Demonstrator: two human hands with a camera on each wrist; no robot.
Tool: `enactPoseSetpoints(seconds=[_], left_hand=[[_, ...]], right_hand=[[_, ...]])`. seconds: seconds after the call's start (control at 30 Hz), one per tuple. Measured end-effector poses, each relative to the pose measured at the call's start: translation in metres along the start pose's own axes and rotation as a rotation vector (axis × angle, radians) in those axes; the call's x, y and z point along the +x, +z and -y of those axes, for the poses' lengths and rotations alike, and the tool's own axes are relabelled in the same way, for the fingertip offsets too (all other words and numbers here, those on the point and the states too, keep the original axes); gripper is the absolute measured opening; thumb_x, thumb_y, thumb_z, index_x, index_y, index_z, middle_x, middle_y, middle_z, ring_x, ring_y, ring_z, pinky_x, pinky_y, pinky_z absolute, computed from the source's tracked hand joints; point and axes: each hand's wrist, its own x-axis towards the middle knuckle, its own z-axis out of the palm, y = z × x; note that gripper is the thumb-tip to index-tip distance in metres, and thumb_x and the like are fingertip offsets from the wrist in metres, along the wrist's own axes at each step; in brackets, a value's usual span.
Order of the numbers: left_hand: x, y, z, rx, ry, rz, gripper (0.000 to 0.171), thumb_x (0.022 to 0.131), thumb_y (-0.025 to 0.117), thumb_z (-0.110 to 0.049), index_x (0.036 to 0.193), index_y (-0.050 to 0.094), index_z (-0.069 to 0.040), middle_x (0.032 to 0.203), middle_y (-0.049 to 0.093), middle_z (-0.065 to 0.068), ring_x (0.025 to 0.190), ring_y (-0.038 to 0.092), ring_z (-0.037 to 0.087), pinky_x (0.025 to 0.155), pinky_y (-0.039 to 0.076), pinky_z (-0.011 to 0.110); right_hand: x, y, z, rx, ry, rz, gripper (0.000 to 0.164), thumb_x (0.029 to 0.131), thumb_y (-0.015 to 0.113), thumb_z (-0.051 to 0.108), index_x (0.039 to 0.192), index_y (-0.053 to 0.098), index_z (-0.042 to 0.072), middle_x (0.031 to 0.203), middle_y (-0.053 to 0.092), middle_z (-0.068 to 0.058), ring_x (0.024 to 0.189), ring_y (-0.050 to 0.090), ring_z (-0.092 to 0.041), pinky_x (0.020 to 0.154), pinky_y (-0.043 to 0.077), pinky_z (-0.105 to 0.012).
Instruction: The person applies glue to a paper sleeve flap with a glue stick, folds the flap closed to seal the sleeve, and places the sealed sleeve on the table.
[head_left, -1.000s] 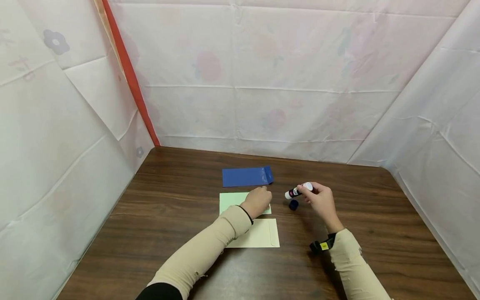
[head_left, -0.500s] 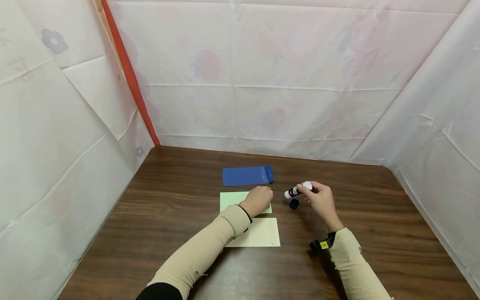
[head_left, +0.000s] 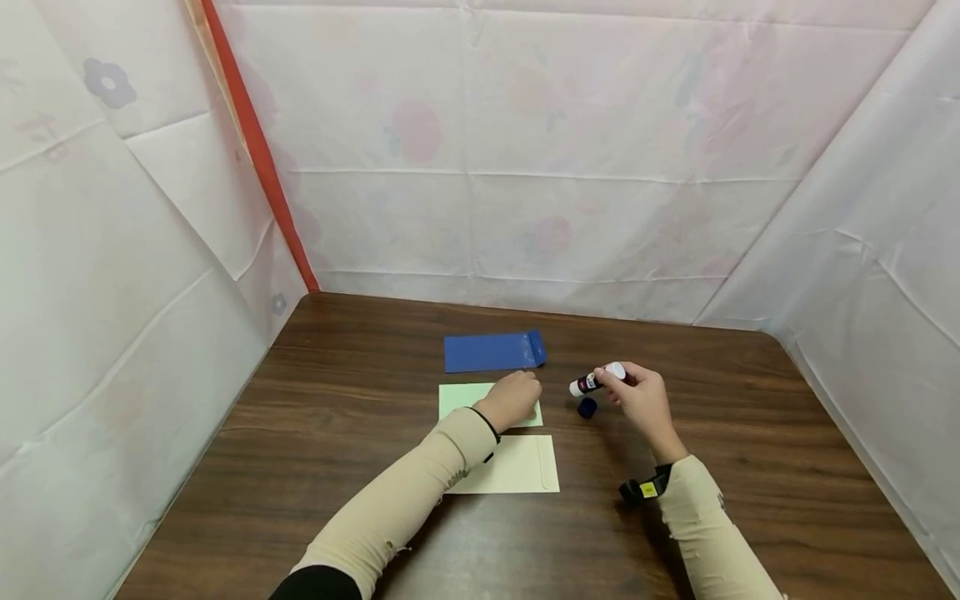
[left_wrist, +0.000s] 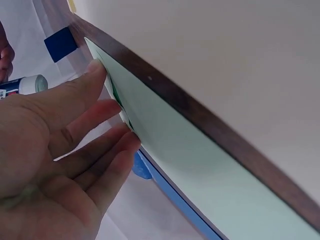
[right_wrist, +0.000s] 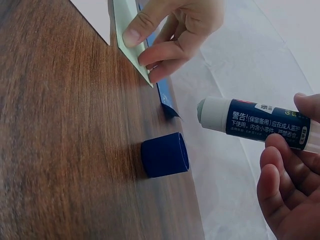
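Note:
My left hand (head_left: 512, 398) is at the right end of a light green envelope (head_left: 465, 398) lying on the table. In the left wrist view its thumb and fingertips hold the envelope's end, where a narrow dark green gap shows along the flap. My right hand (head_left: 643, 403) grips a glue stick (right_wrist: 265, 122) around its barrel, tilted above the table. The glue stick is uncapped, its pale tip (right_wrist: 200, 111) pointing towards the left hand. Below it the dark blue cap (right_wrist: 165, 155) lies on its side on the wood.
Behind the green envelope lies a blue envelope (head_left: 487, 353) with its flap slightly raised at the right. A cream envelope (head_left: 521, 467) lies nearer, partly under the left forearm. The brown wooden table (head_left: 337, 433) is enclosed by white patterned sheets (head_left: 600, 150) at the back and sides.
My left hand has shifted very slightly at the green envelope's end. The right hand holds the glue stick in the same place, and the envelopes and cap have stayed put.

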Motion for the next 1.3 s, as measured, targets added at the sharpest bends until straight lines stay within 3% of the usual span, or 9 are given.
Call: enactPoseSetpoints(seconds=[0.33,0.57,0.83,1.13,1.3], left_hand=[[0.0007,0.0006,0.0006,0.010,-0.018,0.015,0.013,0.087,0.075,-0.022,0.082,0.072,-0.010,0.095,0.069,0.005,0.090,0.064,0.020,0.082,0.054,0.025],[0.0022,-0.0004,-0.0028,0.024,-0.020,0.039,0.013,0.088,0.074,-0.025,0.083,0.075,-0.012,0.101,0.067,0.005,0.094,0.062,0.020,0.083,0.054,0.024],[0.0045,0.0025,-0.0025,0.011,-0.021,0.027,0.018,0.089,0.073,-0.027,0.079,0.073,-0.012,0.104,0.067,0.005,0.095,0.061,0.020,0.084,0.054,0.025],[0.0057,0.0007,-0.0028,-0.016,-0.027,0.046,0.021,0.089,0.072,-0.028,0.076,0.069,-0.012,0.107,0.066,0.005,0.097,0.060,0.021,0.086,0.053,0.026],[0.0074,-0.0008,-0.0012,-0.021,-0.012,0.045,0.017,0.088,0.073,-0.026,0.081,0.071,-0.011,0.102,0.066,0.006,0.092,0.060,0.021,0.082,0.053,0.026]], right_hand=[[-0.0004,-0.0002,0.0000,-0.006,-0.006,-0.010,0.030,0.090,0.072,0.025,0.092,0.068,-0.005,0.068,0.061,-0.004,0.058,0.055,-0.004,0.054,0.051,-0.021],[-0.0003,0.0010,-0.0026,-0.007,-0.009,-0.009,0.033,0.090,0.072,0.027,0.092,0.068,-0.005,0.073,0.063,-0.017,0.058,0.055,-0.004,0.055,0.051,-0.021],[-0.0013,0.0005,-0.0032,-0.018,-0.016,-0.014,0.032,0.090,0.071,0.027,0.093,0.069,-0.005,0.076,0.064,-0.023,0.058,0.056,-0.005,0.054,0.051,-0.021],[-0.0034,-0.0008,0.0005,-0.035,-0.012,-0.007,0.033,0.090,0.071,0.030,0.093,0.069,-0.003,0.077,0.065,-0.022,0.059,0.056,-0.005,0.055,0.052,-0.023],[-0.0032,-0.0018,0.0016,-0.049,-0.002,-0.007,0.034,0.090,0.071,0.031,0.093,0.069,-0.003,0.071,0.065,-0.010,0.059,0.056,-0.006,0.056,0.052,-0.025]])
